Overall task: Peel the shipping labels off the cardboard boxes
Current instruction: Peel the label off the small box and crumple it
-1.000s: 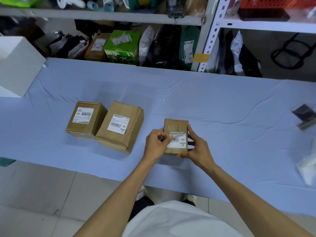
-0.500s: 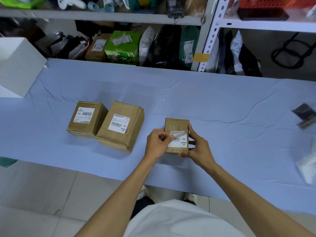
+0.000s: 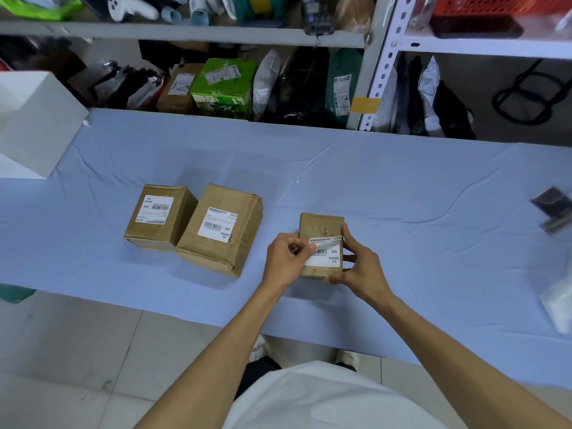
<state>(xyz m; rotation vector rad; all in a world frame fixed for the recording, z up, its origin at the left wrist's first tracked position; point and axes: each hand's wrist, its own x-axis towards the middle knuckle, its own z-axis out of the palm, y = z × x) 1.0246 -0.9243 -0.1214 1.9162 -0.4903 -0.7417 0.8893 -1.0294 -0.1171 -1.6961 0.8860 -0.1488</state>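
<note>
2 boxes [image 3: 198, 226] left of sm. box [image 3: 322, 226]

label [image 3: 330, 258] on held box [image 3: 318, 223] reads "mx mxrc 03".

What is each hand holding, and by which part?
The left hand pinches the shipping label by its lifted upper-left corner; the right hand grips the small box by its right side.

A long table [image 3: 402, 187] draped in pale blue cloth runs across the room. Behind its far edge stands a white metal shelf rack [image 3: 376, 72], crammed with dark bags [image 3: 297, 85] and a green box [image 3: 223, 88]. A white block [image 3: 34, 119] sits at the table's left end. The floor [image 3: 77, 351] is pale tile.
</note>
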